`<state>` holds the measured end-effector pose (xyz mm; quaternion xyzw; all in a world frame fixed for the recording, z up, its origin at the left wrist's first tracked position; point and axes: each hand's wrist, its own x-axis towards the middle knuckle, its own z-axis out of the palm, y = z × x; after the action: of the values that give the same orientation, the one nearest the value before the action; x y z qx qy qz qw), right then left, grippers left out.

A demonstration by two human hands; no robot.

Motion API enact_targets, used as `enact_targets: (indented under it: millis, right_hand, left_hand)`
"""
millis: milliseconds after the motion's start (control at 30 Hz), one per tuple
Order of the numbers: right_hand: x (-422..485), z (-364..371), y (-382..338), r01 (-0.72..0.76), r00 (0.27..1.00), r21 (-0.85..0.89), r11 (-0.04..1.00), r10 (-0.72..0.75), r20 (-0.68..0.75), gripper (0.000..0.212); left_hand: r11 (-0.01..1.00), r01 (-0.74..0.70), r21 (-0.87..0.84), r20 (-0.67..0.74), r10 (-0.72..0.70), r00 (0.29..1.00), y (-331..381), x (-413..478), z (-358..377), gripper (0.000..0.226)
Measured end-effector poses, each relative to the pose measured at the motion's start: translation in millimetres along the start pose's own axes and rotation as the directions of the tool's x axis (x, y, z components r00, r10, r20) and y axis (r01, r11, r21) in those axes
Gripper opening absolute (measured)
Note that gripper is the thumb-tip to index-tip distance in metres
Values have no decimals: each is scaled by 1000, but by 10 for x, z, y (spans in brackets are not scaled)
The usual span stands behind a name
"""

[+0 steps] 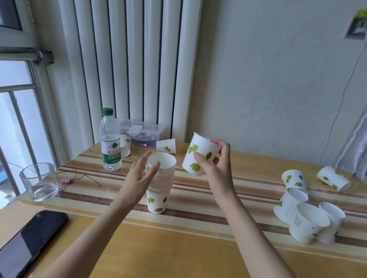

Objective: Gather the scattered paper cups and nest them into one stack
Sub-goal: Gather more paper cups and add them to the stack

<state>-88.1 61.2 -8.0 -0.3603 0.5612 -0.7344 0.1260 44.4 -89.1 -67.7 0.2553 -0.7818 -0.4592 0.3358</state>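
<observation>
A stack of nested white paper cups with green leaves (160, 185) stands upright at the table's middle. My left hand (139, 177) rests against the stack's left side, fingers apart, touching its rim. My right hand (214, 167) holds a single leaf-print cup (198, 155) tilted in the air just right of the stack's top. Several loose cups lie at the right: a cluster (307, 219), one above it (295, 178) and one far right (333, 178). Another cup lies on its side at the back (166, 145). One more stands behind the bottle (125, 144).
A water bottle (110, 142) stands back left, with a clear plastic box (141, 131) behind it. A glass tumbler (39, 181) and a small wired pink part (65, 180) sit at the left. A dark phone (22, 242) lies near the front left edge.
</observation>
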Motion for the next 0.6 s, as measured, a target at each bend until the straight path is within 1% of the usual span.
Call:
enact_targets:
  millis: [100, 167, 200, 300, 333, 400, 467, 533, 600]
  right_hand:
    - [115, 192, -131, 61, 998, 49, 997, -63, 31, 45]
    - [177, 355, -160, 78, 993, 72, 994, -85, 87, 47]
    - [199, 437, -139, 72, 990, 76, 995, -80, 118, 48]
    - [227, 619, 14, 24, 983, 35, 999, -30, 183, 53]
    - [221, 640, 74, 10, 982, 13, 1000, -12, 188, 54]
    - [176, 629, 160, -4, 983, -47, 999, 12, 181, 60]
    - [133, 583, 235, -13, 979, -119, 993, 37, 203, 69]
    - [121, 547, 308, -41, 957, -198, 979, 96, 275, 74]
    - [121, 547, 375, -40, 926, -265, 963, 136, 353, 67]
  left_hand:
    - [994, 21, -111, 52, -16, 999, -34, -84, -36, 90]
    - [991, 37, -126, 49, -31, 998, -117, -148, -56, 98]
    - [992, 50, -119, 55, -43, 998, -170, -176, -62, 96]
    - [989, 77, -130, 88, -66, 994, -266, -252, -42, 73]
    - [986, 87, -140, 93, -74, 993, -277, -270, -29, 71]
    - [983, 86, -163, 74, -75, 994, -300, -287, -9, 68]
    - [984, 71, -165, 44, -64, 997, -315, -280, 2, 54]
    - [986, 64, -157, 41, -58, 997, -320, -275, 16, 47]
    - [984, 63, -169, 40, -57, 998, -301, -278, 38, 47]
